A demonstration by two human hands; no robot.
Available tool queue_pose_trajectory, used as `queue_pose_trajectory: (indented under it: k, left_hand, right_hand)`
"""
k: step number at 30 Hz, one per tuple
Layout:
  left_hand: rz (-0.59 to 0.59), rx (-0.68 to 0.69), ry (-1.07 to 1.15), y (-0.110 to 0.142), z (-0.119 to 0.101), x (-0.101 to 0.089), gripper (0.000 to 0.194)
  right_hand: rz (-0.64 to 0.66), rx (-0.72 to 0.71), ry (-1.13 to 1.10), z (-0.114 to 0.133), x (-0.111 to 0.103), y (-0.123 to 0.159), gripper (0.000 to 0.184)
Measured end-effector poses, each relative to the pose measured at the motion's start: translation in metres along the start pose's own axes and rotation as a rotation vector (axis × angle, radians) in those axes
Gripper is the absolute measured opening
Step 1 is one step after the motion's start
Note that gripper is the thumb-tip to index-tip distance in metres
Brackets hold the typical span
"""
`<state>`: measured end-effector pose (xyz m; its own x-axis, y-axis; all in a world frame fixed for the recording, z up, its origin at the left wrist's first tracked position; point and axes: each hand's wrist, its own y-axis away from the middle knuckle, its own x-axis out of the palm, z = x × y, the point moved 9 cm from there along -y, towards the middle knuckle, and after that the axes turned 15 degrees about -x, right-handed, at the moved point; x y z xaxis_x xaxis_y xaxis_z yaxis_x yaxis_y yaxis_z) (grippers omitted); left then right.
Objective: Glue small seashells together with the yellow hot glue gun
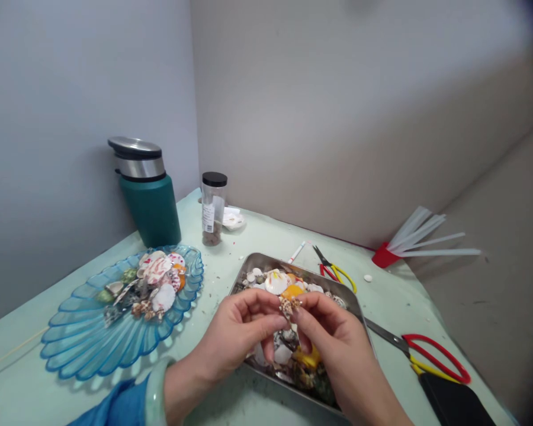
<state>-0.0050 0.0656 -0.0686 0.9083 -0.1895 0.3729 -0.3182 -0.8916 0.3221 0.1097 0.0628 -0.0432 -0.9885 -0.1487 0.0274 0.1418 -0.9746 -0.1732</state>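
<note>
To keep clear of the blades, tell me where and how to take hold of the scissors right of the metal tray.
Probably best by the red handle loop, coming from the right: the scissors lie with their blades pointing left toward the metal tray, and that loop looks exposed, while a black object crowds the yellow one.

Just behind your left hand (237,328), you wear a pale green band (155,395) edging a blue sleeve (121,407).
</note>
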Motion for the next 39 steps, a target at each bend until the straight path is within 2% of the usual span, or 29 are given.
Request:
queue_pose_trajectory:
  k: [3,5,9,11,14,19,26,32,39]
  left_hand:
    - [-0.008,-0.004,-0.021,-0.002,0.001,0.000,0.027]
    - [-0.059,0.026,-0.062,-0.001,-0.002,-0.005,0.029]
    - [-0.173,0.246,-0.263,0.010,-0.021,-0.010,0.033]
    - [-0.167,0.356,-0.366,0.017,-0.028,-0.006,0.033]
    - [-0.136,0.416,-0.454,0.021,-0.031,0.000,0.028]
    - [-0.163,0.372,-0.481,0.019,-0.030,-0.001,0.021]
    - [-0.169,0.295,-0.399,0.014,-0.022,-0.005,0.024]
    - [-0.104,0.311,-0.347,0.014,-0.025,-0.002,0.021]
    - [-0.043,0.184,-0.149,0.008,-0.019,-0.005,0.014]
  right_hand:
    - [-0.017,0.003,0.004,-0.001,-0.002,-0.001,0.025]
    - [-0.032,0.008,0.026,-0.001,-0.003,-0.001,0.025]
    - [-0.037,0.024,0.056,-0.003,-0.004,0.000,0.024]
    - [-0.026,0.035,0.068,-0.005,-0.003,0.001,0.025]
    - [-0.007,0.055,0.085,-0.007,-0.001,0.002,0.027]
    - [0.004,0.076,0.072,-0.010,0.001,0.002,0.025]
    - [-0.014,0.071,0.031,-0.008,0.001,0.003,0.027]
    - [-0.006,0.066,0.025,-0.006,0.001,0.004,0.026]
    - [0.001,0.061,0.039,-0.006,0.002,0.003,0.025]
